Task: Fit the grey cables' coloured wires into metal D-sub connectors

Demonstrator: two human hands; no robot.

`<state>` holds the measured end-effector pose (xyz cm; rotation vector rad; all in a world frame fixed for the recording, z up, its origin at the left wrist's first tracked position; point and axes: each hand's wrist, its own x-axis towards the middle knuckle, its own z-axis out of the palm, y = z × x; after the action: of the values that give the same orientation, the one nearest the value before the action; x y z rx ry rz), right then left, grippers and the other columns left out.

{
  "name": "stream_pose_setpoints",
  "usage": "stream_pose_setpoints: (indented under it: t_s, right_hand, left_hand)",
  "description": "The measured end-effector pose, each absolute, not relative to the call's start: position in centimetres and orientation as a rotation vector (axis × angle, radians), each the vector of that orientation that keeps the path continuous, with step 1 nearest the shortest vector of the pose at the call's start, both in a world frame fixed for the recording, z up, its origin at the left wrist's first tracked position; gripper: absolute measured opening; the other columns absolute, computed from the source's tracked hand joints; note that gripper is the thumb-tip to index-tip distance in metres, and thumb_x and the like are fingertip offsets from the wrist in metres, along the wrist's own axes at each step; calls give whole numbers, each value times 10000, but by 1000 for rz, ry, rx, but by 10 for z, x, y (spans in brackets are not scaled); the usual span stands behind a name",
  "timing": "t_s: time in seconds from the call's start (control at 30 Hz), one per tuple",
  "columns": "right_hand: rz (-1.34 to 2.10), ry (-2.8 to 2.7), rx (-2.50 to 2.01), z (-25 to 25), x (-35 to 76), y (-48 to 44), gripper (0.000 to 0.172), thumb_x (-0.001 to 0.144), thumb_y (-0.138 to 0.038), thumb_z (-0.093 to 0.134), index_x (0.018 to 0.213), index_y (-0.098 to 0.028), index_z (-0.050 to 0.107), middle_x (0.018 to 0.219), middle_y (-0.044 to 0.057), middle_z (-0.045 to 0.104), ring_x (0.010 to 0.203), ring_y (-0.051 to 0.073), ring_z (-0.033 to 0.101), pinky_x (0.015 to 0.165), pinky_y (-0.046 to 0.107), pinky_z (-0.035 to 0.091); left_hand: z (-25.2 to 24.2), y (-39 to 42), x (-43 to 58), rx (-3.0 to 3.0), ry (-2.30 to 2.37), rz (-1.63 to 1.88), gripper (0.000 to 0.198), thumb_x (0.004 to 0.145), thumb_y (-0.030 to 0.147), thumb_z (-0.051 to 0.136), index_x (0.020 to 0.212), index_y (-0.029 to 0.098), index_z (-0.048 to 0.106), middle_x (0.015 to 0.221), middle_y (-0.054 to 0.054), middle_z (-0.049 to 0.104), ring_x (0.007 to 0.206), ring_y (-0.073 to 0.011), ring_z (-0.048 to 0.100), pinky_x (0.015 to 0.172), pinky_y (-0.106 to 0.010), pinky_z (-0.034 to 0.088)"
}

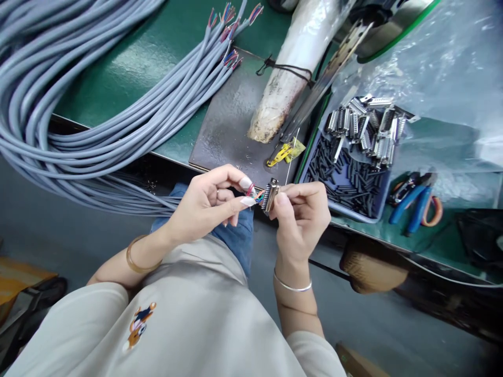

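My left hand (220,196) pinches the stripped end of a grey cable, where thin coloured wires (259,196) fan out between thumb and forefinger. Between thumb and fingers of my right hand (302,214) is a metal multi-pin connector (270,195), its row of pins turned toward the wires. The wire tips meet the connector's left side; whether they are joined to it I cannot tell. Just behind the hands, a soldering iron (310,102) slants down beside a wrapped white tube (281,99), and a yellow piece (283,154) lies below its end.
Many grey cables (129,123) with stripped ends lie across the green bench (113,68) at left. A purple tray (361,214) at right holds black sleeves (338,180) and a bag of metal connectors (365,123). Blue-handled cutters (418,207) lie beyond it. A dark plate (223,125) covers the middle.
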<state>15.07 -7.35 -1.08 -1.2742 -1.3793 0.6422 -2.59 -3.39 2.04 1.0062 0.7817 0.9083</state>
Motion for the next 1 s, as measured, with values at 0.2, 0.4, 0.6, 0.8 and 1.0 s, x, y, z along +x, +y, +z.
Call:
stream_pose_setpoints:
  t_s: [0.2,0.4,0.6,0.8,1.0]
  right_hand:
    - [728,-1351,-1322,-3,146,-79,115,978,-279,643,921,-243,550,730,-71,604,526,61,587,462,187,439]
    - [862,-1268,-1252,3,138,-78,154,980,-280,642,893,-246,520,599,-109,559,430,56,556,385,155,400]
    - [591,-1387,-1260,-13,144,-79,95,947,-215,671,953,-242,579,808,-59,692,585,86,681,515,198,553]
    - [71,-1694,-1271,6,158,-73,153,870,-107,726,932,-224,649,959,14,791,934,191,780,749,304,618]
    - [-110,-1890,-1260,11,158,-69,194,862,-90,739,932,-241,639,957,-1,798,832,139,768,746,257,611]
  left_hand:
    - [17,-37,-27,971,796,910,254,824,285,791,905,157,587,630,49,635,439,-55,589,398,-131,458]
    - [17,-39,-24,984,854,949,206,782,222,787,895,129,642,672,42,615,427,-10,460,400,-137,391]
    - [16,-34,-19,1029,822,949,101,773,178,722,803,130,639,644,42,585,415,-4,370,383,-166,276]
    - [6,-34,-16,1266,933,992,67,801,187,703,802,121,711,732,-14,665,526,-37,411,470,-193,304]
    - [-5,-27,-12,1304,959,1053,129,838,255,727,802,132,722,771,-42,705,620,-79,529,542,-197,395]
